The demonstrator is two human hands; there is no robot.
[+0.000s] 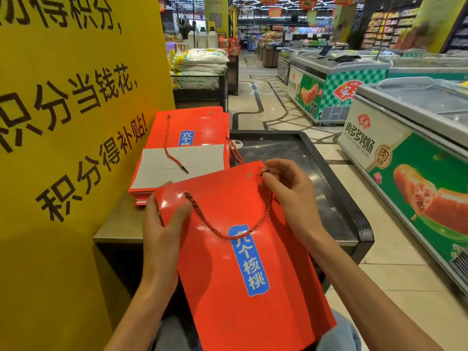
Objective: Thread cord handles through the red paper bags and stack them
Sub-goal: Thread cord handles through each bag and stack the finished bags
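Two hands hold a flat red paper bag [243, 249] near the camera. Left hand [162, 224] grips its left edge; right hand [291, 191] pinches the red twisted cord handle [222, 229] at the top right corner.

"六个核桃" on red bag [240, 274]

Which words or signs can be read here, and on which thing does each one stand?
"六个核桃": blue label on the flat red paper bag held in both hands.
"积分当钱花," and "积分得补贴!": tall yellow wall panel.
"肉多多烤肠": white and green chest freezer.
Red hanging ceiling signs and shelf goods: too blurred to read.
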